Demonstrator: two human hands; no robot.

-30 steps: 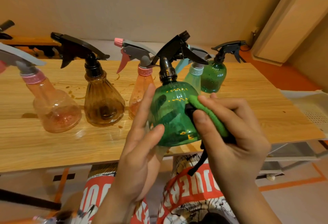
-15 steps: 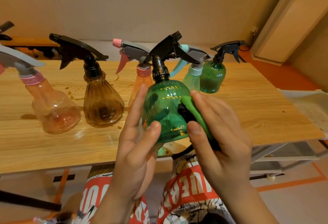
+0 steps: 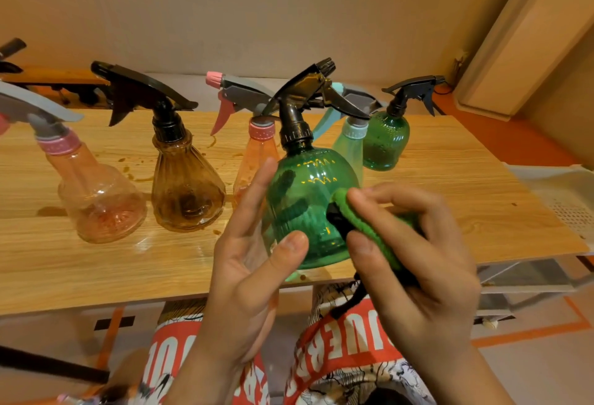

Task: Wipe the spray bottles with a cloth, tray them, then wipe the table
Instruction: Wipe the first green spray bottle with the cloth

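Note:
A round green spray bottle [image 3: 308, 199] with a black trigger head is held above the near edge of the wooden table [image 3: 450, 199]. My left hand [image 3: 247, 276] holds its left side, thumb on the front and fingers behind. My right hand [image 3: 414, 260] grips a folded green cloth [image 3: 369, 228] with a black underside and presses it against the bottle's right side. A white perforated tray [image 3: 565, 199] sits low at the right, beside the table's end.
Five more spray bottles stand on the table: a clear pink one [image 3: 96, 199], a brown one [image 3: 186, 189], an orange one [image 3: 257, 154], a pale teal one [image 3: 350, 141] and a small green one [image 3: 385, 141]. Brown spill marks [image 3: 135, 173] dot the tabletop.
The green bottle shifted slightly left and back while my right hand slid the cloth across its right side. The other bottles stayed put.

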